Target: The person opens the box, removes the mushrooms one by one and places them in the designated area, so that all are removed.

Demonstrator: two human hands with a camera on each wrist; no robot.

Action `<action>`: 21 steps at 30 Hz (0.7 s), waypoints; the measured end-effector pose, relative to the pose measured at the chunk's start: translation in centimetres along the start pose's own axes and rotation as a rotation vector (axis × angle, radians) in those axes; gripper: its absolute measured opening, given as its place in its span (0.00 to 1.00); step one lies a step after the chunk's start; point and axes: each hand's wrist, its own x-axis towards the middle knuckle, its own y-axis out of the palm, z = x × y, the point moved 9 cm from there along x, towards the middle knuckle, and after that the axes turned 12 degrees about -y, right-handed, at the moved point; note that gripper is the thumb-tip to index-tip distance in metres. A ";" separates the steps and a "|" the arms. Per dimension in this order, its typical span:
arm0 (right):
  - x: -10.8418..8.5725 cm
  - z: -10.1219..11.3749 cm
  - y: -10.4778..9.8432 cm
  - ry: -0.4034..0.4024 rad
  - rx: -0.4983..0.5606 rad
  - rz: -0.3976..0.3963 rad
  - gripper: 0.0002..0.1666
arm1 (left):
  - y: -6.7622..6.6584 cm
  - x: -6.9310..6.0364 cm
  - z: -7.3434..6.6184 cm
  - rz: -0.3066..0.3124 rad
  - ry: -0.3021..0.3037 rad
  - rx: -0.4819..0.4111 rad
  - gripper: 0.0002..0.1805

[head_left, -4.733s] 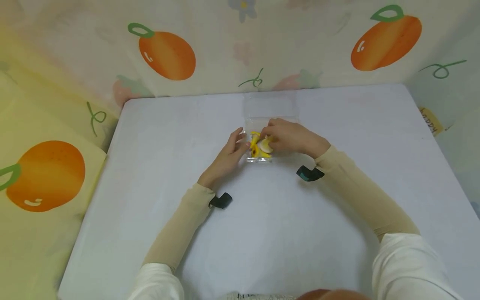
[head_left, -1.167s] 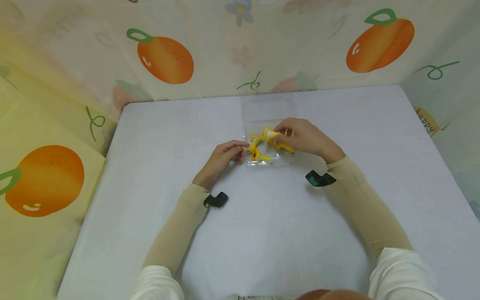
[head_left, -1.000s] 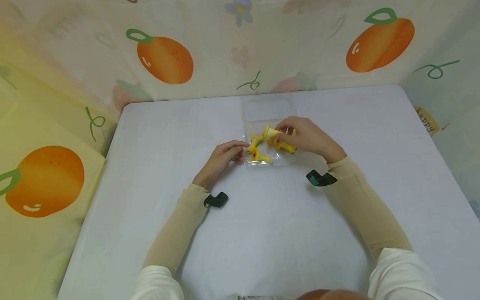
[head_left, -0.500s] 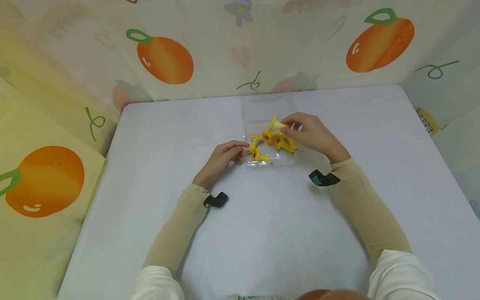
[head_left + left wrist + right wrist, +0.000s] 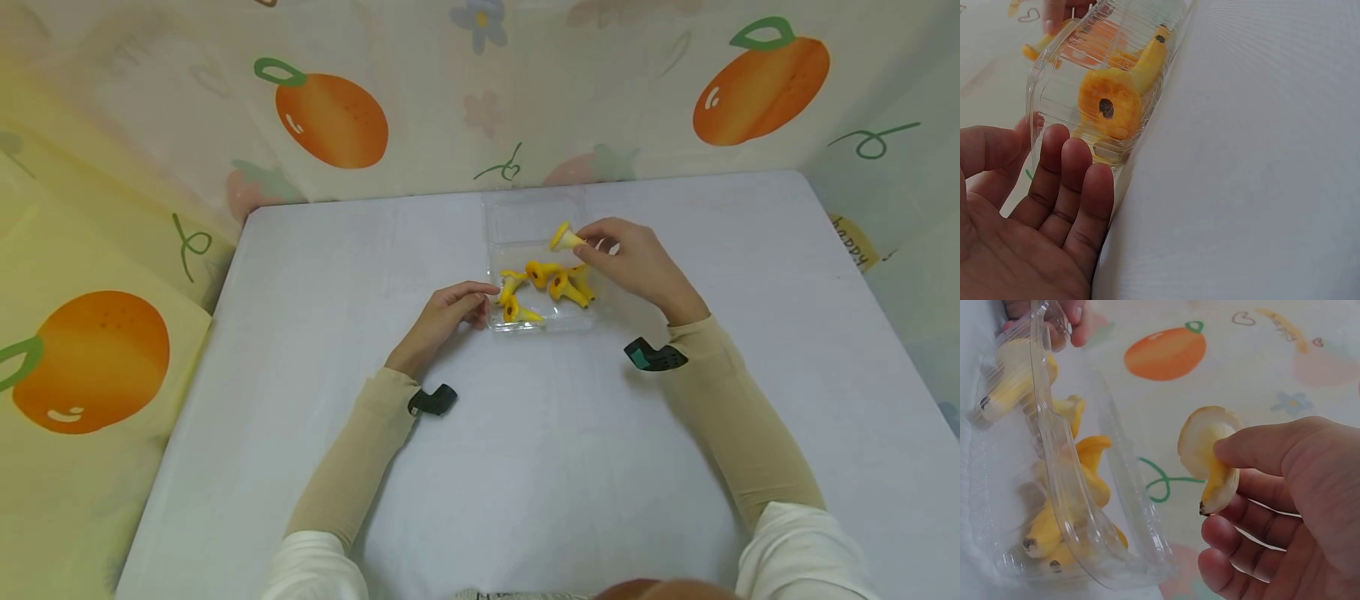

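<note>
My right hand (image 5: 637, 258) pinches a yellow trumpet-shaped mushroom (image 5: 562, 238) between thumb and index finger, raised above the far part of a clear plastic box (image 5: 501, 254). In the right wrist view, the held mushroom (image 5: 1207, 447) shows a pale flared cap and a dark stem tip. Several similar yellow mushrooms (image 5: 566, 287) lie in the box, some with a dark hole in the cap. My left hand (image 5: 442, 321) is at the box's left side, index finger extended to its edge; in the left wrist view its fingers (image 5: 1075, 181) lie loosely bent against the clear wall.
The box's clear lid (image 5: 536, 218) lies folded back towards the table's far edge. A white-covered table (image 5: 517, 450) spreads around it, with a fruit-patterned cloth (image 5: 427, 100) behind. Dark wrist devices (image 5: 656, 356) sit on both forearms.
The right hand has lifted one mushroom from the others and moved it up and right. The left hand has stayed at the box over the last second; earlier it lay further forward.
</note>
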 end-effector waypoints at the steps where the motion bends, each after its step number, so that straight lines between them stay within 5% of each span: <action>1: -0.1 -0.1 -0.2 0.005 0.003 -0.008 0.20 | 0.0 0.0 0.0 0.000 -0.001 0.000 0.17; 21: -1.5 -1.9 -2.8 0.106 -0.015 -0.144 0.23 | 0.1 -0.2 -0.1 -0.003 0.002 -0.014 0.17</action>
